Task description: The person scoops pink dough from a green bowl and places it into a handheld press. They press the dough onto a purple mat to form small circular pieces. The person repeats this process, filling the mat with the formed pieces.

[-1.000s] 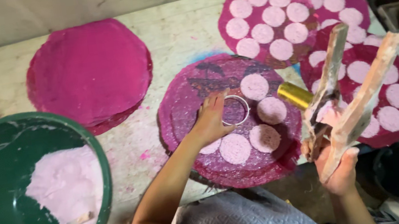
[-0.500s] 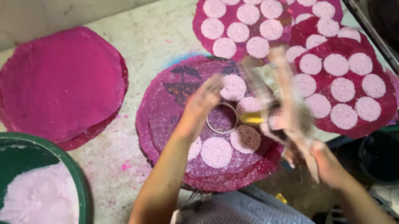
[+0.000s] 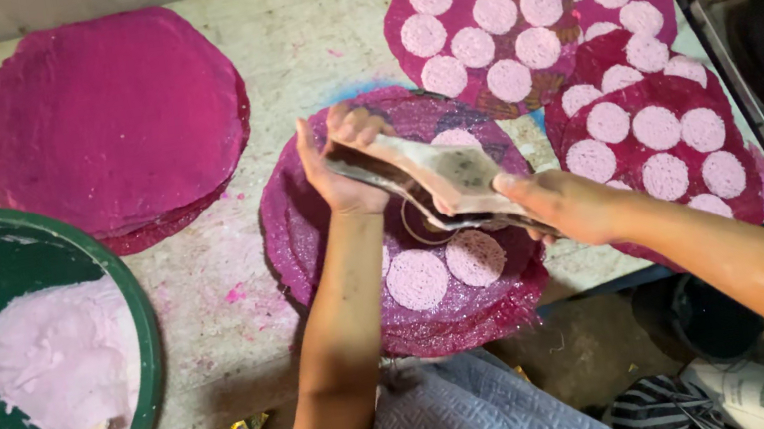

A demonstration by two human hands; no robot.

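Your left hand (image 3: 339, 165) sits over the middle pink tray (image 3: 306, 246), fingers curled on the far end of the flat scraper blades (image 3: 438, 181). Your right hand (image 3: 557, 206) is closed around the near end of the same blades, so both hands grip the tool, held low and roughly level across the tray. A thin metal ring (image 3: 424, 223) lies on the tray right under the blades, partly hidden by them; can't tell if the tool touches it. Two pale pink discs (image 3: 446, 268) sit on the tray's near side, side by side and just below the ring, and part of another disc (image 3: 457, 140) shows behind the blades. To your left, a stack of bare magenta trays (image 3: 110, 119) rests on the stained table (image 3: 296, 46), well apart from your hands. A green basin (image 3: 129, 313) with pale pink paste (image 3: 54, 380) sits at the near left edge. On your right, several overlapping filled trays (image 3: 577, 100) carry rows of discs.
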